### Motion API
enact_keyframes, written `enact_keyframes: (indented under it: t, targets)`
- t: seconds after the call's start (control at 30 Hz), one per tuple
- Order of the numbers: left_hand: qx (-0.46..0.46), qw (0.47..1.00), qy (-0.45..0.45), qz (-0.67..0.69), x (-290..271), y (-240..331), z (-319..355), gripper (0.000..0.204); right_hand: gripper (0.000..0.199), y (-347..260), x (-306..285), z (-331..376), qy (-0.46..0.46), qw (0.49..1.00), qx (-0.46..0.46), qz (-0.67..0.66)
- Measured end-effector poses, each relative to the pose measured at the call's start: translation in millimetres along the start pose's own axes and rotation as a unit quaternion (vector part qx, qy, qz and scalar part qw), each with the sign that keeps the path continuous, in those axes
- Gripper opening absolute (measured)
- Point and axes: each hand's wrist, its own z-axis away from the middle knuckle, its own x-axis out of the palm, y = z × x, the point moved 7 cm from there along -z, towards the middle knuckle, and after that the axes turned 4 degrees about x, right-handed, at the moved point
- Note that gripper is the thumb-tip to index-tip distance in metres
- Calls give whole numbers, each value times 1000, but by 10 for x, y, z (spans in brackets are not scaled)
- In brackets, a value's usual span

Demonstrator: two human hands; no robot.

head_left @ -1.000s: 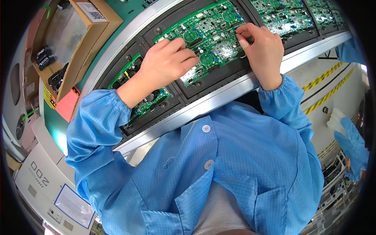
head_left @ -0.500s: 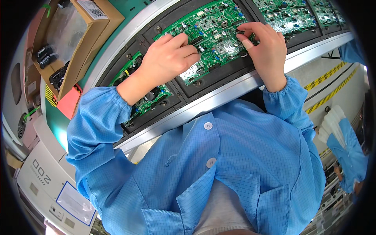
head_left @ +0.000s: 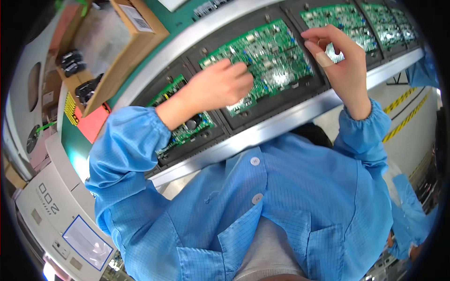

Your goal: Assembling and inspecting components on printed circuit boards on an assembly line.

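Observation:
Above the lower-left part of the middle green circuit board (head_left: 276, 56) is my left hand (head_left: 220, 85). Its fingers are curled and somewhat blurred, and their tips are hidden, so I cannot make out what is in them. My right hand (head_left: 344, 63) hovers between the middle board and the circuit board to its right (head_left: 335, 18). Its thumb and index fingertip are a little apart, with nothing visible between them. A tan strip wraps the thumb. The boards lie in black carrier frames (head_left: 276, 100). Another green board (head_left: 199, 122) lies partly under my left forearm.
A silver rail (head_left: 262, 133) runs along the near side of the carriers. At the upper left, a cardboard box (head_left: 124, 61) holds black parts and clear plastic, beside a red sheet (head_left: 93, 125). More boards (head_left: 386, 28) continue rightward. A person in blue (head_left: 408, 210) is at the far right.
My right hand has moved right, away from the middle board's right part, and its fingers have parted slightly. My left hand remains curled over the same board. The whole view has shifted.

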Motion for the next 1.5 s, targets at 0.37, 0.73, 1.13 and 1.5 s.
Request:
enact_keyframes:
  t: [0.37,0.73,1.13,1.5]
  targets:
    - [-481,844,237,0,-339,-1288,248,39,23,-462,845,-1705,-11,964,-263,-24]
    - [-581,761,238,-164,76,-2148,676,36,15,-458,1830,-2300,-30,922,-375,86]
    - [-586,767,193,-179,-56,-2151,704,12,23,-743,304,-1316,-97,968,-232,-3]
    - [-447,847,170,232,-259,-1336,-108,22,29,697,383,-712,-219,946,-189,147]
